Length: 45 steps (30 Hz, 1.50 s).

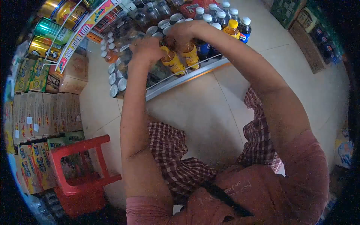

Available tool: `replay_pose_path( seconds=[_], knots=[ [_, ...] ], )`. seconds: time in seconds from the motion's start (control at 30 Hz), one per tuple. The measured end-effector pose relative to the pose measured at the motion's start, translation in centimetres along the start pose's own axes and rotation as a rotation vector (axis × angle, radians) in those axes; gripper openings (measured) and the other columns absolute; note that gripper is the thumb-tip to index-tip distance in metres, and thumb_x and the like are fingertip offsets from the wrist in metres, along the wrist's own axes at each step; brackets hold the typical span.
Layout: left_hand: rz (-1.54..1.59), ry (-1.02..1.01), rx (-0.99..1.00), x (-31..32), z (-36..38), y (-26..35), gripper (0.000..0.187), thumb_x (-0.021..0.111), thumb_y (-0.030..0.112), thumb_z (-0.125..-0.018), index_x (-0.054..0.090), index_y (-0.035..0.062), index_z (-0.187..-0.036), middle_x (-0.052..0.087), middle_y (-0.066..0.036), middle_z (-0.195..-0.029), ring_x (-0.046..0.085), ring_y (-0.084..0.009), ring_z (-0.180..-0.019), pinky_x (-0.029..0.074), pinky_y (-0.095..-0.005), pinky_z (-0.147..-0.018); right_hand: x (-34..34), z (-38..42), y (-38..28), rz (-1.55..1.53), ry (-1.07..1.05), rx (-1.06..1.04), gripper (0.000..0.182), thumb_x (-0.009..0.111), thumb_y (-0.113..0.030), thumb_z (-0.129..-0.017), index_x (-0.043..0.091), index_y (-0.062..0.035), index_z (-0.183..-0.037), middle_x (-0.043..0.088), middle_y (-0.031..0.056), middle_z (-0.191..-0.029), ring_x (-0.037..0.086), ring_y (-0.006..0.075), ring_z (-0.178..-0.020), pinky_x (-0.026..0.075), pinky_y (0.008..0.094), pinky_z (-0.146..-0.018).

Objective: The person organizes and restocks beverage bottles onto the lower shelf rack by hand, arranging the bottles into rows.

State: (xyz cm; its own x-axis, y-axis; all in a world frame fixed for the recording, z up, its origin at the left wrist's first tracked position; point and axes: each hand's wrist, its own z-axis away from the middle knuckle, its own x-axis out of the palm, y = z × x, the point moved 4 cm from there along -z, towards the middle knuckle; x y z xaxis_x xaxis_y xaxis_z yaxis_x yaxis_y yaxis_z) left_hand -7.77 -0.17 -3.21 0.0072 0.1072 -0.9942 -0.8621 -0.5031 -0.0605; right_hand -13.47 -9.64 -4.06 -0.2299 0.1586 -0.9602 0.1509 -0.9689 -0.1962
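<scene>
Both of my arms reach forward into a low rack of drinks (165, 89). My left hand (147, 49) is over the bottles and cans at the rack's left part, just left of a yellow-capped bottle (173, 63) with a yellow label; its fingertips blend into the dark drinks behind. My right hand (182, 34) is bent downward with curled fingers, right above a second yellow-labelled bottle (191, 58) whose top it covers. I cannot tell what the right fingers hold. Dark-topped cans (165, 24) stand just beyond the hands.
White-capped bottles (221, 15) and a blue-labelled bottle (245, 30) fill the rack's right side. Cans (113, 90) line its left edge. A red plastic stool (80, 146) stands at left beside stacked cartons (45, 112). More cartons (307, 41) are at right on the tiled floor (198, 108).
</scene>
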Motion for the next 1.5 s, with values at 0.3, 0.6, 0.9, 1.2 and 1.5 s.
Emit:
replay_pose_path(
  seconds=[0.3, 0.6, 0.9, 1.2, 1.5],
  knots=[
    [-0.149, 0.104, -0.033, 2.9, 0.1, 0.4, 0.034, 0.068, 0.033, -0.065, 0.064, 0.0114, -0.092, 0.061, -0.010, -0.097, 0.050, -0.0295, -0.102, 0.032, -0.0516, -0.084, 0.9, -5.0, 1.4, 0.162, -0.082, 0.060, 0.044, 0.067, -0.028, -0.063, 0.061, -0.0081, -0.101, 0.063, 0.0129, -0.092, 0.060, 0.0304, -0.085, 0.048, 0.0394, -0.073],
    [-0.211, 0.099, 0.059, 1.1, 1.7, 0.6, 0.026, 0.064, 0.019, -0.068, 0.066, 0.0218, -0.093, 0.061, -0.011, -0.096, 0.052, -0.0301, -0.099, 0.033, -0.0516, -0.085, 1.6, -1.2, 1.9, 0.162, -0.058, 0.178, 0.041, 0.070, -0.024, -0.060, 0.064, -0.0047, -0.095, 0.062, 0.0147, -0.095, 0.059, 0.0290, -0.090, 0.048, 0.0389, -0.073],
    [-0.115, -0.136, 0.088, 1.8, -0.6, 0.3, 0.028, 0.059, 0.026, -0.071, 0.064, 0.0182, -0.098, 0.061, -0.011, -0.099, 0.055, -0.0283, -0.098, 0.041, -0.0460, -0.086, 0.6, -1.2, 2.9, -0.075, 0.340, 0.331, 0.026, 0.067, -0.012, -0.061, 0.065, -0.0054, -0.086, 0.064, 0.0142, -0.087, 0.062, 0.0298, -0.080, 0.050, 0.0396, -0.064],
    [0.046, -0.035, -0.057, 3.4, -3.4, -2.9, 0.038, 0.057, 0.039, -0.075, 0.064, 0.0072, -0.094, 0.058, -0.018, -0.104, 0.055, -0.0348, -0.097, 0.043, -0.0419, -0.083, 0.1, -4.0, 0.6, -0.041, 0.449, 0.251, 0.026, 0.058, -0.016, -0.069, 0.064, -0.0045, -0.091, 0.063, 0.0148, -0.093, 0.061, 0.0291, -0.088, 0.050, 0.0394, -0.074],
    [0.179, 0.116, -0.045, 3.0, -2.5, -3.4, 0.034, 0.059, 0.031, -0.073, 0.062, 0.0022, -0.091, 0.063, -0.017, -0.085, 0.060, -0.0335, -0.082, 0.047, -0.0405, -0.072, 1.6, -5.8, 1.7, -0.145, 0.586, 0.305, 0.038, 0.070, -0.025, -0.061, 0.059, -0.0037, -0.091, 0.063, 0.0172, -0.083, 0.062, 0.0324, -0.079, 0.051, 0.0393, -0.068]
  ],
)
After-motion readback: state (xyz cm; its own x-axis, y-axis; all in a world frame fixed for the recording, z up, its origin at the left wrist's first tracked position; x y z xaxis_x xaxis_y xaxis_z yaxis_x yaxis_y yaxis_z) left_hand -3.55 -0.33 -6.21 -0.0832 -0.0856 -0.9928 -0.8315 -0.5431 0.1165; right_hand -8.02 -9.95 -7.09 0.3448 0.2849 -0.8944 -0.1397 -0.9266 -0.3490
